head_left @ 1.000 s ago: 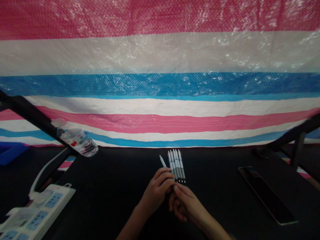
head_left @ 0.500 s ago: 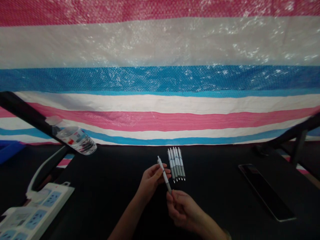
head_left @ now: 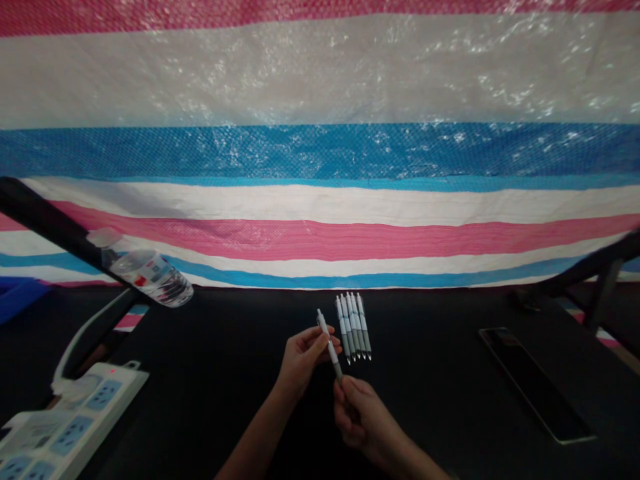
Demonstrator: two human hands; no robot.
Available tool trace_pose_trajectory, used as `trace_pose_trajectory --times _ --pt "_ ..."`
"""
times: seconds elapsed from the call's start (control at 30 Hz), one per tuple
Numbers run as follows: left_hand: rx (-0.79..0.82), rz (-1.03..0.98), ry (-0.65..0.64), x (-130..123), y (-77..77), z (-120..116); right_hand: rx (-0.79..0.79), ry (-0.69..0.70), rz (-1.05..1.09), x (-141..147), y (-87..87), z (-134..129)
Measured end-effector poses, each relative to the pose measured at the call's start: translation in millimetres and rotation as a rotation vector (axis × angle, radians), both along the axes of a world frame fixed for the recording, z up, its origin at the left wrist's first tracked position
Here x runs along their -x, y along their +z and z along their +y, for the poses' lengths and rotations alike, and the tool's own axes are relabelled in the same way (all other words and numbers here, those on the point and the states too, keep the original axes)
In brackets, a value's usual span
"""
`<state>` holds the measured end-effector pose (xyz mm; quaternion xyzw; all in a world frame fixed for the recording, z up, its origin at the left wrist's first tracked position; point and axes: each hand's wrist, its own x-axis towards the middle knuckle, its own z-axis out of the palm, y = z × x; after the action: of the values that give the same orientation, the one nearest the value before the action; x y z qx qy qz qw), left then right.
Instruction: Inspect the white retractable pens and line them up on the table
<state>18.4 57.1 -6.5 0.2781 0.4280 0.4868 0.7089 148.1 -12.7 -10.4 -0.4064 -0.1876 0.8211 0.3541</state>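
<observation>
A white-and-grey retractable pen [head_left: 329,345] stands tilted between my hands, above the black table top [head_left: 200,373]. My left hand [head_left: 303,361] holds it at the middle with its fingers curled around the barrel. My right hand [head_left: 357,413] is lower, with its fingertips pinched at the pen's lower tip. Just right of the held pen, several similar pens [head_left: 353,327] lie side by side in a neat row, tips toward me. Neither hand touches that row.
A white power strip [head_left: 75,420] with a cable sits at the lower left, and a lying water bottle [head_left: 150,273] appears at the far left. A dark tablet [head_left: 534,383] lies on the right. A striped tarp [head_left: 320,227] hangs behind the table.
My hands have moved apart from their clasped position, and the pen now shows between them. The whole scene sits slightly higher in the view.
</observation>
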Motion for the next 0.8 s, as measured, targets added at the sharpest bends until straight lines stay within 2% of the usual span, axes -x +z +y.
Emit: trace_pose_trajectory --times 0.4,0.57,0.67,0.8 --pt "0.021 -0.058 0.053 -5 2.7 -2 -0.186 -0.036 -0.422 0 -3.7 -1" --pt "0.016 -0.064 0.076 -6 3.3 -2 -0.375 -0.134 -0.575 -3 2.0 -1" --pt "0.018 -0.085 0.091 -4 5.3 0 -0.315 -0.121 -0.438 -6 4.6 2" --pt "0.027 -0.086 0.061 2 7.3 4 -0.088 -0.041 -0.02 -8 4.1 3"
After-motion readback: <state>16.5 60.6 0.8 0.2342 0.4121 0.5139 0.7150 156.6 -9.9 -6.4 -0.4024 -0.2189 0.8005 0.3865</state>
